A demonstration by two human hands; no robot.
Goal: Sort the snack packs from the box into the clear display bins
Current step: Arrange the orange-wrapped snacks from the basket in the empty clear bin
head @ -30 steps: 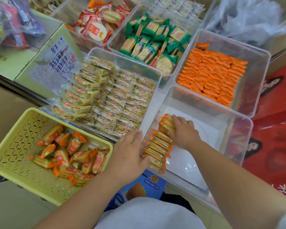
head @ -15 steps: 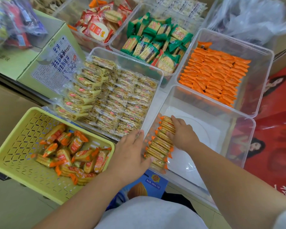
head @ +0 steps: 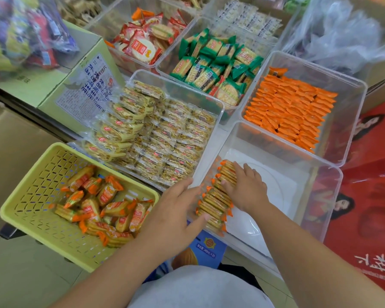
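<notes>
A row of orange-ended cracker packs stands on edge along the left wall inside the near clear bin. My right hand lies on the row's right side with fingers spread over the far packs. My left hand rests flat against the bin's left wall from outside, thumb at the near corner. More loose packs of the same kind lie in a yellow perforated basket at the lower left.
Other clear bins hold yellow packs, green packs, orange packs and red round-cracker packs. A green carton stands left. A blue drink box sits below the near bin. Red cartons border the right.
Both hands stay at the row of packs. My right hand has slid slightly nearer along the row; my left hand has shifted a little toward the bin's near corner.
</notes>
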